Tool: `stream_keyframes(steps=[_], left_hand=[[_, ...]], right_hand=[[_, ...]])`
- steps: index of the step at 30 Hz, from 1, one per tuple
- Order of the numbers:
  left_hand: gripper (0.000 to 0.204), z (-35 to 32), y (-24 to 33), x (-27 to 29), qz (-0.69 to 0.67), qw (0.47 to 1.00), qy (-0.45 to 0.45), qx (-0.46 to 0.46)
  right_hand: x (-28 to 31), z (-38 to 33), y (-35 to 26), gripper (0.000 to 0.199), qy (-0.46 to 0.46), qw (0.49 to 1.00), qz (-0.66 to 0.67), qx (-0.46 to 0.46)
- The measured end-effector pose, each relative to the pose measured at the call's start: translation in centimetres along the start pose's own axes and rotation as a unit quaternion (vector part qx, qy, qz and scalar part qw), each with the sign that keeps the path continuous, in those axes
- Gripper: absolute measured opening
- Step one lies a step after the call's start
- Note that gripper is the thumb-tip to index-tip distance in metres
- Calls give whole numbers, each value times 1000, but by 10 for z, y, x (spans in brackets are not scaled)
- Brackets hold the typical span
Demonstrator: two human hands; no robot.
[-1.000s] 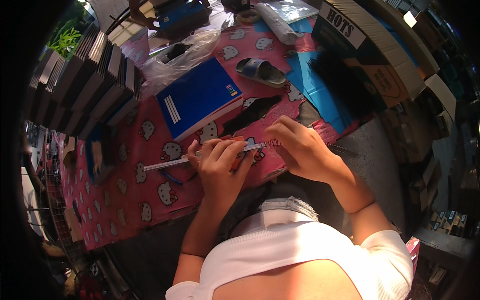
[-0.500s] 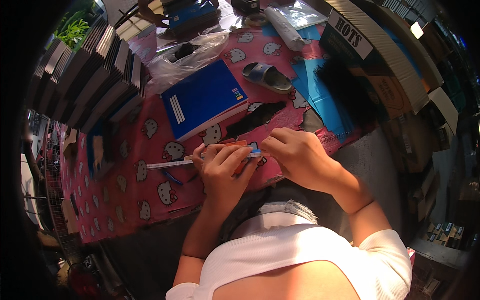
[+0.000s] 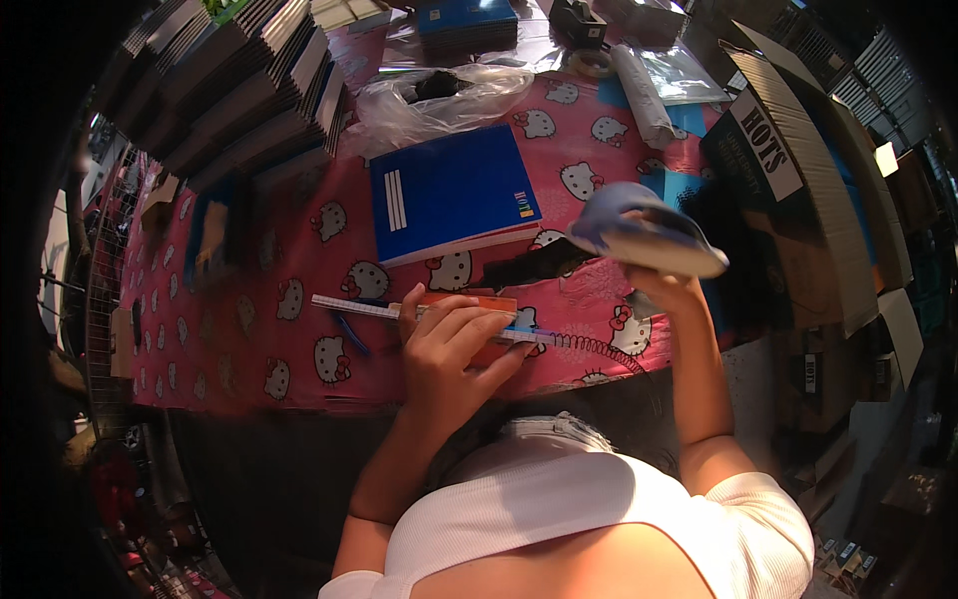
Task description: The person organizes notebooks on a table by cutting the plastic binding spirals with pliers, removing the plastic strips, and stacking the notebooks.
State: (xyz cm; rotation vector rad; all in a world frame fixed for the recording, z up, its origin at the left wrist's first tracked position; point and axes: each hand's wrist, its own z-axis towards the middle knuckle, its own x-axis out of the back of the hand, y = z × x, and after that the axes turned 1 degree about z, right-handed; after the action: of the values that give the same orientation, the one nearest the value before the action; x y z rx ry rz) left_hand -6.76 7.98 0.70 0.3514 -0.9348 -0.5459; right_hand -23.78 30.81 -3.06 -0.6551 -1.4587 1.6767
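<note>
Where lifted: grey slipper (image 3: 647,228), right hand (image 3: 661,292)

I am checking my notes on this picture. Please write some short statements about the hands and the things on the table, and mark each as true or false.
1. The left hand presses down on a ruler that lies on the pink tablecloth. True.
2. The right hand rests flat on the blue notebook. False: it is raised off the table and holds a blue-grey slipper.
3. The blue notebook lies closed on the table. True.
4. A coiled wire lies on the cloth between the two arms. True.
5. The stack of dark books stands at the person's right. False: it is at the left, far side.
</note>
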Motion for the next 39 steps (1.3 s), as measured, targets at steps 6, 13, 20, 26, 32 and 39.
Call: stream_keyframes(steps=[6,13,20,26,32,39], left_hand=[[28,1,2,-2,-13,1000,-6,-12],[26,1,-1,2,-21,1000,-3,3],[29,7,-5,1,-24,999,-13,33],[35,2,-12,20,100,993,-21,56],[36,-8,-21,32,215,969,11,124],[35,-4,-44,30,63,992,33,102]], right_hand=[[-13,-33,-3,53,-71,954,287,-41],[-3,-7,-17,52,-164,984,-39,-52],[-7,-2,-10,63,-139,976,26,-166],[-31,13,-27,61,-121,989,-57,-64],[-35,23,-8,51,-175,966,108,-156],[-62,29,-16,57,-126,986,-59,-96]])
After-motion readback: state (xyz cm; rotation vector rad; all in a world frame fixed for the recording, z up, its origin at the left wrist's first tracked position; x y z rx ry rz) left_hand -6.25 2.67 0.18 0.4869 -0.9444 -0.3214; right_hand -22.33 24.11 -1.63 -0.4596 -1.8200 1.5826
